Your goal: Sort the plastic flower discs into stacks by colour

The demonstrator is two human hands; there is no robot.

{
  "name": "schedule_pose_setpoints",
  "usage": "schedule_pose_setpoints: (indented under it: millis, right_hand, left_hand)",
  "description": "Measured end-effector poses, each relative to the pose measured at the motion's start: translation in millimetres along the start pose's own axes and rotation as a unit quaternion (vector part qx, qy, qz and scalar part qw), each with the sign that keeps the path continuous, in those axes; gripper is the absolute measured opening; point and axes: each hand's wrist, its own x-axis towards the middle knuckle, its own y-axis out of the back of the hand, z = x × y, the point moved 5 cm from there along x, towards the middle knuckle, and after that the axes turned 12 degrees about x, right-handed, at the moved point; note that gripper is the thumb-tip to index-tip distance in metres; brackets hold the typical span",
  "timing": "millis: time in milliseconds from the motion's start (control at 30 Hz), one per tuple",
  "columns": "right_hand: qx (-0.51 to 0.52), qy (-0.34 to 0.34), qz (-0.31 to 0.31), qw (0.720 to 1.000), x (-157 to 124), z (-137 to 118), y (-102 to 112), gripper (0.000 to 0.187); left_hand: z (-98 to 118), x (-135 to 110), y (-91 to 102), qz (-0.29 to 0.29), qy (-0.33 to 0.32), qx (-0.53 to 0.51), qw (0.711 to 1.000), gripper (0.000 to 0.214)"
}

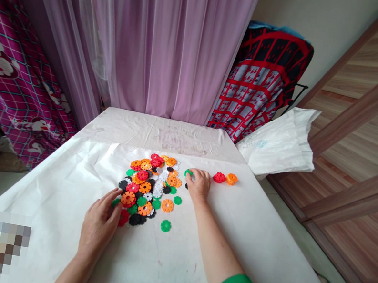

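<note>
A heap of flat plastic snowflake discs [149, 184] in orange, red, green, black and white lies on a table covered with white cloth [58, 187]. My right hand [199, 184] reaches to the heap's right edge, fingers closed on a green disc [188, 173]. My left hand [100, 223] rests at the heap's near left side, fingers loosely spread and touching discs there. Apart from the heap, a red disc [219, 177] and an orange disc [231, 178] lie side by side to the right. A single green disc [165, 225] lies nearer me.
Purple curtains [156, 34] hang behind the table. A red patterned blanket [259, 85] is draped at the back right, with a white plastic bag [279, 144] beside the table's right corner. Pink patterned bedding [9, 63] is on the left; wooden panelling [375, 134] on the right.
</note>
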Motion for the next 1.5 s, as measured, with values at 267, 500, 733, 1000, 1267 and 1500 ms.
schedule_pose_setpoints:
  millis: [267, 500, 733, 1000, 1267, 1500]
  right_hand:
    - [-0.022, -0.007, -0.047, 0.999, 3.9, -0.9, -3.6, 0.021]
    - [-0.012, 0.03, -0.017, 0.999, 5.1, 5.0, -9.3, 0.016]
    - [0.087, 0.072, 0.076, 0.991, -17.7, 0.7, 8.1, 0.021]
    - [0.197, 0.137, -0.059, 0.969, -97.0, -41.3, 30.4, 0.013]
    - [0.118, 0.227, -0.19, 0.948, -117.2, -71.9, 31.3, 0.018]
    - [0.123, 0.221, -0.174, 0.952, -122.7, -71.8, 26.1, 0.018]
  left_hand:
    - [-1.1, -0.4, -0.9, 0.003, -0.003, 0.006, 1.0, 0.041]
    - [-2.3, 1.1, -1.8, 0.006, -0.009, 0.005, 1.0, 0.041]
    - [-2.8, 2.1, -2.7, 0.002, -0.006, 0.005, 1.0, 0.043]
    - [-1.0, 3.4, -1.5, 0.014, -0.01, -0.002, 1.0, 0.04]
    - [0.6, 3.5, -1.3, 0.007, 0.002, -0.007, 1.0, 0.041]
    - [3.1, 2.4, 0.9, 0.017, -0.002, -0.011, 1.0, 0.039]
